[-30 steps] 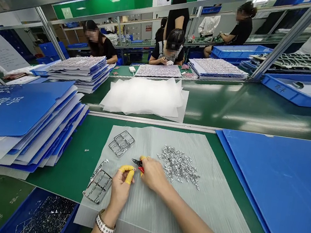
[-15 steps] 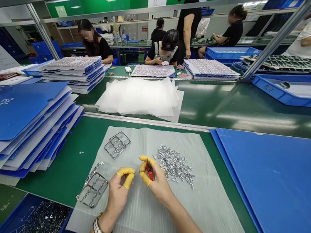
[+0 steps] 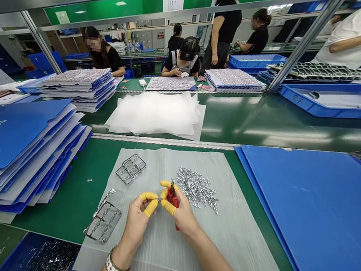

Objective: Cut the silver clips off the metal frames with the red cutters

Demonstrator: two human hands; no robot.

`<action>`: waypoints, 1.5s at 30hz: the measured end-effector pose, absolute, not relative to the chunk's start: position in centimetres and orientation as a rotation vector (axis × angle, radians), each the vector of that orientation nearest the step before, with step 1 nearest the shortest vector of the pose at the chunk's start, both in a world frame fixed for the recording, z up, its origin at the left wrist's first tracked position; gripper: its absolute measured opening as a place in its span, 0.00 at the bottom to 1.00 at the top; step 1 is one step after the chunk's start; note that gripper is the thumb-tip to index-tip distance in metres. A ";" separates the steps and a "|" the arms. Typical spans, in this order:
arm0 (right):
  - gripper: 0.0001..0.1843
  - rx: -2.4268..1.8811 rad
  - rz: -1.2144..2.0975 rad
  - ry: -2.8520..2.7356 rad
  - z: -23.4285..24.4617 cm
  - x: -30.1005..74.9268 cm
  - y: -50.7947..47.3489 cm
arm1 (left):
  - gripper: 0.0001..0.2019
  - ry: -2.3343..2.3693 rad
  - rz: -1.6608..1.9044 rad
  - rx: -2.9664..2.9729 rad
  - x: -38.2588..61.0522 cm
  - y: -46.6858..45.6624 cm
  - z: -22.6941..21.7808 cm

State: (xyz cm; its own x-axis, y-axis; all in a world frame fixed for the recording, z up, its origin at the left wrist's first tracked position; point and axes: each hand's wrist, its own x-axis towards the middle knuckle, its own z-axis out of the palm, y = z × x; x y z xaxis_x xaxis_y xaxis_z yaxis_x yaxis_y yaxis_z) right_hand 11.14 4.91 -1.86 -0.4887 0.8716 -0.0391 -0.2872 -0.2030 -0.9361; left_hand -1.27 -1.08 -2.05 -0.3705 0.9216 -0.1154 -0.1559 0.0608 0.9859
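My left hand (image 3: 139, 215), with yellow finger covers, pinches a small shiny silver part (image 3: 159, 199) between thumb and forefinger. My right hand (image 3: 182, 212), also in yellow finger covers, touches the part's other side with its fingertips. Red-handled nippers (image 3: 175, 201) are tucked in the right hand, dark jaws pointing up and away. Just beyond that hand lies a pile of small silver parts (image 3: 197, 187) on a white foam sheet (image 3: 217, 250). Left of my hands rests a silver frame with small parts in it (image 3: 104, 221); further back, more such frames (image 3: 130, 169) overlap.
Blue boards with white sheets (image 3: 13, 137) are stacked at the left, and blue sheets (image 3: 312, 209) lie at the right. White foam sheets (image 3: 156, 113) sit beyond the table's metal edge. A blue bin (image 3: 19, 251) of scrap stands lower left. Several people work across the bench.
My hands have come together, so the right fingertips now meet the small part in the left. The nippers have turned more upright in the right hand. The view has shifted slightly.
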 end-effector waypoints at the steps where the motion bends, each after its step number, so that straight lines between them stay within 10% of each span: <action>1: 0.25 -0.794 1.816 -1.196 -1.9 11.2 4.9 | 0.12 1.403 1.469 0.799 -1.2 -0.9 -2.1; 21: 0.24 -0.913 1.745 -1.214 -2.8 12.0 5.2 | 0.09 1.408 1.400 0.736 -0.1 0.4 -1.6; 31: 0.10 -1.402 0.644 -2.339 -0.3 16.9 6.6 | 0.11 1.446 1.372 0.875 0.5 0.6 -2.3; 45: 0.11 -1.109 0.552 -2.706 2.1 17.4 6.3 | 0.09 1.550 1.357 1.171 -0.6 -0.8 -2.2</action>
State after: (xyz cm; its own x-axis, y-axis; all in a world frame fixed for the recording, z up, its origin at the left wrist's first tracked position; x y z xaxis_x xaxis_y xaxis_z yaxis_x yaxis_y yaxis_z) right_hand 17.43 6.28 2.10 -0.7105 0.7036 0.0127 0.6423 0.6558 -0.3967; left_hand -0.59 -0.80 -2.16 -0.2972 0.9544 0.0289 0.1551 0.0184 0.9877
